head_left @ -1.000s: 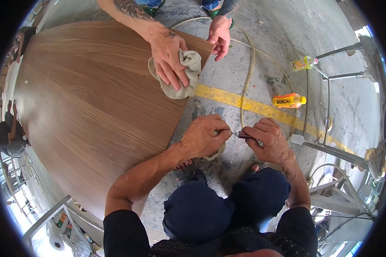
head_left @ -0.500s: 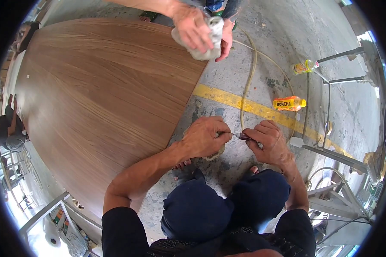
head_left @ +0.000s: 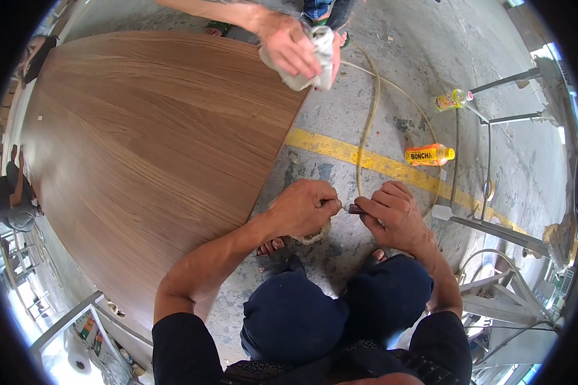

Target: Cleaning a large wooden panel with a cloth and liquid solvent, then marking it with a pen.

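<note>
A large rounded brown wood-veneer tabletop [head_left: 141,154] is lying across the left of the view, its curved edge ending just beside the person's knees. The person is squatting on the grey concrete floor [head_left: 392,64], with both forearms extending forward over dark blue trousers [head_left: 295,314]. The left hand [head_left: 300,208] is curling into a narrow pinch, with its fingers closing on the near end of a small dark slender tool [head_left: 355,208]. What the fist may be enclosing below cannot be told. The right hand [head_left: 395,215] is facing it, knuckles up, with its fingers gripping the other end of the same tool. The tool is sitting between the two hands, above the floor and just below the painted yellow floor stripe [head_left: 340,151].

At the top, another person's hand [head_left: 288,43] is pressing a crumpled pale cloth [head_left: 315,61] at the tabletop's far edge. A thin beige hose [head_left: 368,128] is looping across the floor. Further right, an orange plastic bottle [head_left: 430,154] is lying on its side.
</note>
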A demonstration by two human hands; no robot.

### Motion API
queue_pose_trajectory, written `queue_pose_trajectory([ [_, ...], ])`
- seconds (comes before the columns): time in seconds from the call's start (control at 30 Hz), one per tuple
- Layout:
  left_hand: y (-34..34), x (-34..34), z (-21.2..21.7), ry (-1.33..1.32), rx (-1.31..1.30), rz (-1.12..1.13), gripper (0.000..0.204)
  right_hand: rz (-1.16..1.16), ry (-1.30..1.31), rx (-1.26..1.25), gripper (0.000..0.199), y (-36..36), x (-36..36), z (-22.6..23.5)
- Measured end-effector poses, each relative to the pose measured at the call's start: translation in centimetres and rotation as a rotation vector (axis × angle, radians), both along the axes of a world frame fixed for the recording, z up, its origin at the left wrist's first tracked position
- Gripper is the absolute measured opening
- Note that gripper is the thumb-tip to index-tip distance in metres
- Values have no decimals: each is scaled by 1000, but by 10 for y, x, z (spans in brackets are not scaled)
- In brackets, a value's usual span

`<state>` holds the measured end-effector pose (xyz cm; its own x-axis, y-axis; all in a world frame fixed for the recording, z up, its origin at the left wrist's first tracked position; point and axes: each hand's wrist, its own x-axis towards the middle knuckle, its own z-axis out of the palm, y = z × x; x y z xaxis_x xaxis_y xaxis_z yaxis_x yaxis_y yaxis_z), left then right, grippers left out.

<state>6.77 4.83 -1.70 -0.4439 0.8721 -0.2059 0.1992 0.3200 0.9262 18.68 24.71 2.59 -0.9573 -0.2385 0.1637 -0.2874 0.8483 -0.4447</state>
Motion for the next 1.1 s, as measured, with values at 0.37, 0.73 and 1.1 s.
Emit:
queue_pose_trajectory([
  [0.37, -1, 2, 14, 332, 162, -14, 8, -162, -676, -700, 27, 0, 8, -12],
  [0.73, -50, -24, 100, 238, -85, 310, 18, -424, -701, -1175, 22, 20, 29, -34],
  [1.1, -174, 23, 60, 608, -327, 874, 10, -429, -610, -1298, 27, 27, 33, -58],
])
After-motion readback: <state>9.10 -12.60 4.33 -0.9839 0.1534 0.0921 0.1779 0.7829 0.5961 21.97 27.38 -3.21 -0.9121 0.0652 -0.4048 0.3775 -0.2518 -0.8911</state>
